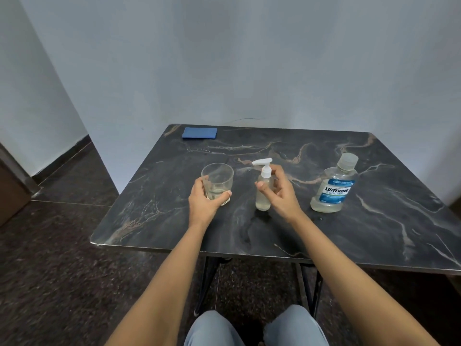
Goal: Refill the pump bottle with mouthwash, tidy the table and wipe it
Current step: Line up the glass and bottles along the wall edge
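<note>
A: Centre frame: left hand (203,203) clasps the glass tumbler (217,181), which has shallow pale liquid at its bottom. Right hand (284,196) curls loosely round the pump bottle (263,198), thumb on its front. Pump head fitted, pale liquid inside

B: Listerine bottle (333,188) at right, capped, only a low layer left. Blue cloth (199,133) at upper left of the table (349,233)

A: Risk: the slim pump bottle likely topples if nudged, and the open tumbler could slop when lifted

- Dim, cool, even light; a pale sheen lies on the surface (324,233) towards its left edge;
- the pump bottle (263,193) top is blurred;
- wide-angle bending beyond the surface.
</note>
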Motion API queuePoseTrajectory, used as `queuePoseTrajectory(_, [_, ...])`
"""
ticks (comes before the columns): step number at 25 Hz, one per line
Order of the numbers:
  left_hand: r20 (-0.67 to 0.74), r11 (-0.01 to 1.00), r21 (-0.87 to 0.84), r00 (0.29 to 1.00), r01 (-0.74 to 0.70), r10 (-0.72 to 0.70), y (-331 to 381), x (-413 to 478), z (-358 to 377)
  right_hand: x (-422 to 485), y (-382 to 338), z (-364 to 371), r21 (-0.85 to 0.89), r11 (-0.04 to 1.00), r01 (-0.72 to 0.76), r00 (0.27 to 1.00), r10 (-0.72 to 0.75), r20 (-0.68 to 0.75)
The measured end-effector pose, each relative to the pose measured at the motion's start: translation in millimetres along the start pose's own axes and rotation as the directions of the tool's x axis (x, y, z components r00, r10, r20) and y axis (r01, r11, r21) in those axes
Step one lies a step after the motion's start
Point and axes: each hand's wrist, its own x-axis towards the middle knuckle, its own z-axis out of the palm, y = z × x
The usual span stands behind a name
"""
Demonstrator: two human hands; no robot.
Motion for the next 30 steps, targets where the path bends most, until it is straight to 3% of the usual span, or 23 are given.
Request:
queuePoseTrajectory(3, [-0.003,1.0,-0.011,1.0,-0.008,0.008,-2.5,2.3,0.1,26.5,-19.9,5.9,-0.229,0.964,0.134,0.99,-0.138,-0.001])
queuePoseTrajectory(6, [-0.005,1.0,-0.009,1.0,-0.028,0.028,-2.7,2.4,0.3,48.8,-35.3,7.0,-0.368,0.919,0.143,0.98,-0.081,0.179])
queuePoseTrajectory(9, [-0.001,0.999,-0.011,0.999,-0.034,0.034,-2.2,2.5,0.4,58.8,-38.8,7.9,-0.408,0.899,0.162,0.946,-0.025,0.322])
queuePoseTrajectory(13, [0.002,0.999,-0.014,0.999,-0.041,0.041,-1.7,2.7,-0.2,58.8,-44.9,16.8,-0.404,0.895,0.187,0.923,-0.02,0.383])
queuePoseTrajectory(30, [0.008,0.999,-0.002,0.999,-0.051,0.051,-3.6,4.5,0.4,55.9,-49.1,29.6,-0.553,0.759,0.343,0.902,-0.102,0.419])
